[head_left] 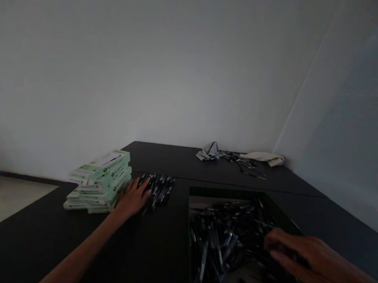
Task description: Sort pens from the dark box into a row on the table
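My left hand (pixel 133 200) lies with its fingers spread at the left side of a row of dark pens (pixel 161 189) on the table. Close against that hand is a stack of white and green boxes (pixel 102 180). A dark bin (pixel 232 192) at the lower middle holds many loose black and clear pens (pixel 218 245). Over the bin's right side, my right hand (pixel 298 252) is closed, thumb against fingers. A thin pen (pixel 264 223) sticks out from its fingertips; the rest is hidden and blurred.
On the back of the black table (pixel 164 155) lie a crumpled grey cloth (pixel 209 151), a loose heap of dark pens (pixel 240 160) and a pale cloth (pixel 262 157). A seam crosses the tabletop. A pale wall (pixel 185 74) rises behind it.
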Demonstrator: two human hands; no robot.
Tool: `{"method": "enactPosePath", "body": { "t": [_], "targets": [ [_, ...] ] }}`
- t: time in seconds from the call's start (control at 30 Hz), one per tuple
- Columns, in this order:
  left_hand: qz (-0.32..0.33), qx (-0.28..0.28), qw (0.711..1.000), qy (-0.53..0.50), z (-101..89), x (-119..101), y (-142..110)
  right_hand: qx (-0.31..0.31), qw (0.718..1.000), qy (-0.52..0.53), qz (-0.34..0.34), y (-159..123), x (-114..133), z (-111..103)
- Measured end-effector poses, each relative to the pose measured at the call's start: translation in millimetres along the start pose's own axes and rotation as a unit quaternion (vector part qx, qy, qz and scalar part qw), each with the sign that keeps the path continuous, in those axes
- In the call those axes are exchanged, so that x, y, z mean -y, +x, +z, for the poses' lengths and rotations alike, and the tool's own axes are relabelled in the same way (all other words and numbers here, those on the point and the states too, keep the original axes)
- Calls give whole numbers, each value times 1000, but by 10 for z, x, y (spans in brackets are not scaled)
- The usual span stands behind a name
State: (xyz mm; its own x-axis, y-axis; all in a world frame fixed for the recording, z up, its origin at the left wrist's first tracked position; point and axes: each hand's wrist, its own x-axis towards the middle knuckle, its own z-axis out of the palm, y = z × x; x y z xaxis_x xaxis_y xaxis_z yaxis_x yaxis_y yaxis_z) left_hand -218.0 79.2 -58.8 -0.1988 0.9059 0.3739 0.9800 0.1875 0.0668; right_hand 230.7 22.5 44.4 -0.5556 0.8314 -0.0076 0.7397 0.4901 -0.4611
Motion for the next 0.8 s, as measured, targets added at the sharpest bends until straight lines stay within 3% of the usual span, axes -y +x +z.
{"method": "enactPosePath", "body": {
  "t": [0.1,0.2,0.27,0.37,0.5,0.6,0.7,0.8],
  "targets": [
    [-27,16,999,24,240,40,88,13,999,-3,30,-135,94,-83],
    [-47,-9,998,42,373,88,126,15,998,0,53,-235,115,-146],
    [-47,-38,998,34,357,103,124,18,998,-3,59,-261,87,-178],
    [-6,-102,995,-11,185,29,68,36,999,-13,36,-187,55,-214],
    [93,-174,974,-112,-163,-327,-122,65,992,-52,-90,196,105,-131],
    [134,-173,962,-161,-334,-666,-286,76,973,-92,-196,617,174,108],
    [136,-159,960,-185,-358,-883,-388,111,952,-144,-248,964,217,385],
    [136,-139,961,-199,-290,-936,-432,147,945,-166,-241,1103,206,511]
  ]
}}
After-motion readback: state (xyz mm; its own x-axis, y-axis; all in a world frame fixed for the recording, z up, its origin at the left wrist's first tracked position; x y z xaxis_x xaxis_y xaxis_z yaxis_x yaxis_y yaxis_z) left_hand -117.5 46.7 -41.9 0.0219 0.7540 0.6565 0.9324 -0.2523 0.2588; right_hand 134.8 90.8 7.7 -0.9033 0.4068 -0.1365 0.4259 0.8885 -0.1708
